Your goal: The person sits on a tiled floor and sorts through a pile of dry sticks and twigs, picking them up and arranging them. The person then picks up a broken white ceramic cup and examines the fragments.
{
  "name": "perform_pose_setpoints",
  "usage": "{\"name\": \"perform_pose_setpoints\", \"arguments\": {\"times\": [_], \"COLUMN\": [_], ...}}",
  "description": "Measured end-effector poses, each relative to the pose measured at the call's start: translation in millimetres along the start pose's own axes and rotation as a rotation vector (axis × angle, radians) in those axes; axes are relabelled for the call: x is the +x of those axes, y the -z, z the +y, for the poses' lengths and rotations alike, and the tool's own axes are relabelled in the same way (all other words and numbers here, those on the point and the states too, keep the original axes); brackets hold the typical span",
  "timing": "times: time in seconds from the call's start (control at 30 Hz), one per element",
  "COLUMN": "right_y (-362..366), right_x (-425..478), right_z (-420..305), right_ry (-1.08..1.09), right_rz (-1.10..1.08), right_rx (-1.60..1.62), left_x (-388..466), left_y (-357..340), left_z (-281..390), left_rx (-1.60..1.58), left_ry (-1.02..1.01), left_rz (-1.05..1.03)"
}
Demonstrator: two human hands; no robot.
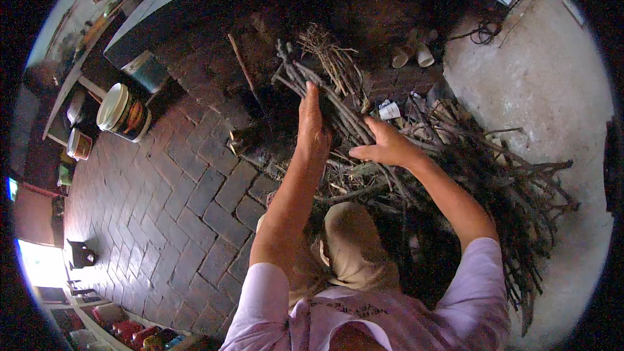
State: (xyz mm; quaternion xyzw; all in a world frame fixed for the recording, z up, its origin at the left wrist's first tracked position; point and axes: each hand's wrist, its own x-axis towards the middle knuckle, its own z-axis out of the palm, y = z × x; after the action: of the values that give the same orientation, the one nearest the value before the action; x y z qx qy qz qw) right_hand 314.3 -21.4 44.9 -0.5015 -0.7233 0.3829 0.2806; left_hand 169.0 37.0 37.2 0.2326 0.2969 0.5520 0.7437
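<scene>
Both my hands are at a bundle of dry sticks (336, 102) in the middle of the view. My left hand (312, 119) lies along the bundle's left side, fingers pointing away from me. My right hand (387, 144) is at the near right end, thumb and fingers spread apart against the sticks. Whether either hand closes round them cannot be told. Beyond them stands a bunch of thin twigs (331, 58). Beneath and to the right spreads a large heap of branches (468, 156).
A lidded bucket (124, 112) and a smaller tub (79, 144) are at the left, by brick floor paving (195, 204). Cut log ends (233, 144) lie left of my hands. Two pale cups (424, 55) rest at the back; a pale wall (541, 87) bounds the right.
</scene>
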Motion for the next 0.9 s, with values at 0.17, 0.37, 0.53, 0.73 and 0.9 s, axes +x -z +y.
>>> {"name": "perform_pose_setpoints", "arguments": {"times": [0.17,0.37,0.53,0.73,0.9], "right_y": [23,32,36,41,41], "right_x": [15,50,87,115,113], "right_z": [-2,15,23,26,29], "right_ry": [-0.032,-0.095,-0.081,-0.064,0.030], "right_rz": [0.090,0.156,0.156,0.227,0.148], "right_rx": [-0.018,0.035,0.077,-0.055,0.027], "left_x": [23,49,109,149,151], "left_y": [-33,-49,-31,-20,-19], "left_z": [13,24,26,21,16], "left_rx": [0.110,0.183,0.089,0.132,-0.018], "left_ry": [-0.006,-0.091,0.069,0.060,0.037], "left_rz": [-0.067,-0.135,-0.200,-0.169,-0.164]}}
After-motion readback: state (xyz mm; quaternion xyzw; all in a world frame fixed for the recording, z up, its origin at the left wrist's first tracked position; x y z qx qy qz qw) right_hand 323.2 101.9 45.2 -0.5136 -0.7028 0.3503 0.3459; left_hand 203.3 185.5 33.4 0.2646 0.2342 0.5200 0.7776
